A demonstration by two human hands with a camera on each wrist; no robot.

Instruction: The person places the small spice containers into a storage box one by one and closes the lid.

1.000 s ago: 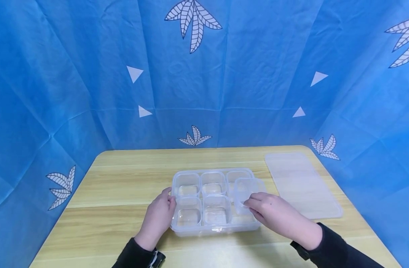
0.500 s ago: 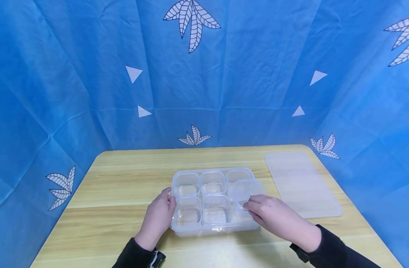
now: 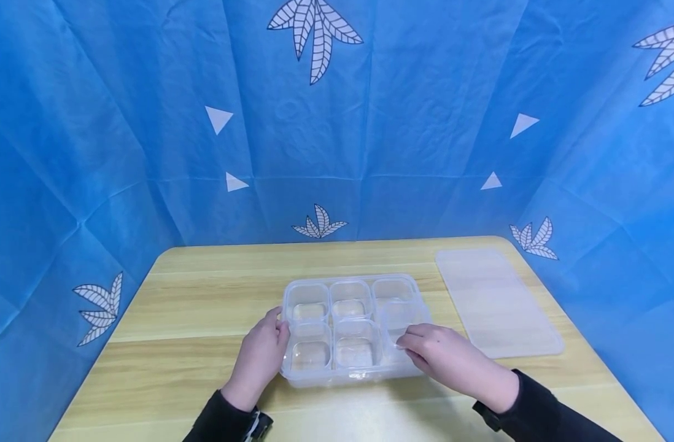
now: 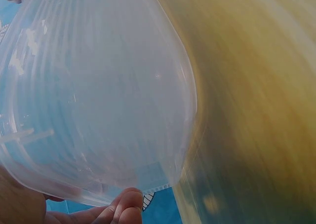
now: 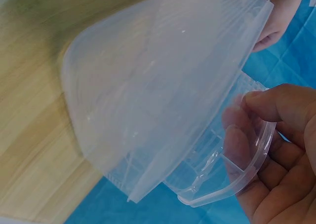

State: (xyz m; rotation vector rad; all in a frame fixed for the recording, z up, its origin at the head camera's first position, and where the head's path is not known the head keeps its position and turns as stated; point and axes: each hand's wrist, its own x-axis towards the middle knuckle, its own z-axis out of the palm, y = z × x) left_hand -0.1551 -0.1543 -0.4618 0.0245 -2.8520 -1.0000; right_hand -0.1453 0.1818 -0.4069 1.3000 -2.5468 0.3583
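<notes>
A clear plastic storage box (image 3: 348, 379) lies on the table, with several small square clear containers (image 3: 309, 347) standing in it in two rows. My left hand (image 3: 261, 355) holds the box by its left wall; in the left wrist view fingers (image 4: 129, 204) press against its outside. At the front right of the box my right hand (image 3: 450, 361) pinches a similar small container by its rim. In the right wrist view this small container (image 5: 217, 172) is between thumb and fingers, partly behind the box wall. It sits partly down in the front right space.
A flat, translucent rectangular lid (image 3: 497, 301) lies on the right side of the wooden table (image 3: 204, 294). Blue cloth (image 3: 370, 123) with leaf prints hangs behind and along both sides.
My right hand has moved slightly down and left, lowering the small container into the front right of the box. The left hand keeps its place on the box.
</notes>
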